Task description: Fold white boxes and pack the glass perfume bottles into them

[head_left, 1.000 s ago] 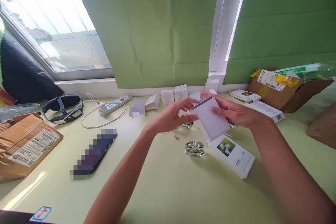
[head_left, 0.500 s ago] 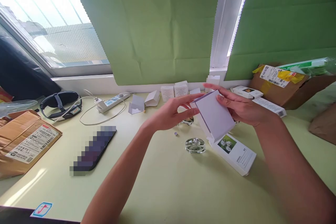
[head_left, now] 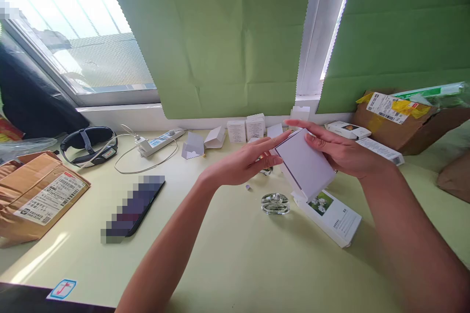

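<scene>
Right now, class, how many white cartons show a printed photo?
2: the white-flower carton, partly covered by the held white box, and the orange-photo carton, left of the brown cardboard box. Hidden faces may show more.

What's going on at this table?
A person has a plain white box in both hands, tilted above the table. The right hand grips it, thumb on the upper face; the left hand is at its left end, fingers and thumb spread around the edge. Nearer the person, a flower-print box lies flat, with a clear glass piece to its left. More small white boxes stand at the back by the window wall.
</scene>
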The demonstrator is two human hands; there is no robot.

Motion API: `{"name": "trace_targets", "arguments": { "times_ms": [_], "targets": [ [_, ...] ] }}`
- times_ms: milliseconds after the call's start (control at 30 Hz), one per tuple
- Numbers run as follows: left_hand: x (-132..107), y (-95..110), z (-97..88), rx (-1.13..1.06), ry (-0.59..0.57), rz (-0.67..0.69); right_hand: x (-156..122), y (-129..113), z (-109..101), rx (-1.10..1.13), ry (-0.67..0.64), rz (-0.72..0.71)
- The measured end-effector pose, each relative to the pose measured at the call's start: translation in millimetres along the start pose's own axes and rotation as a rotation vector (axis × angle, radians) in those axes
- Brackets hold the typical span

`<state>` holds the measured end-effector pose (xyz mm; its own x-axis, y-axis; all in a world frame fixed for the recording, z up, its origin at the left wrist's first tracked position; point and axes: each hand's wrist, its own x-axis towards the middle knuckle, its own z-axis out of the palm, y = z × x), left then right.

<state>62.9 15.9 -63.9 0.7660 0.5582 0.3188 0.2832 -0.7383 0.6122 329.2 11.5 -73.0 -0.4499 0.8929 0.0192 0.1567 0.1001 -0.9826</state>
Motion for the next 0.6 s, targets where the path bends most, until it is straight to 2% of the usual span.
{"name": "trace_targets", "arguments": {
  "times_ms": [167,433,600],
  "targets": [
    [0,0,-0.1,-0.025,-0.007,-0.006,1,0,1,0.018,-0.003,-0.013],
    [-1,4,4.3,0.063,-0.022,-0.033,3,-3,8,0.004,0.049,-0.027],
    [1,10,13.2,0.016,-0.03,-0.138,3,-5,12,-0.063,0.07,-0.035]
  ]
}}
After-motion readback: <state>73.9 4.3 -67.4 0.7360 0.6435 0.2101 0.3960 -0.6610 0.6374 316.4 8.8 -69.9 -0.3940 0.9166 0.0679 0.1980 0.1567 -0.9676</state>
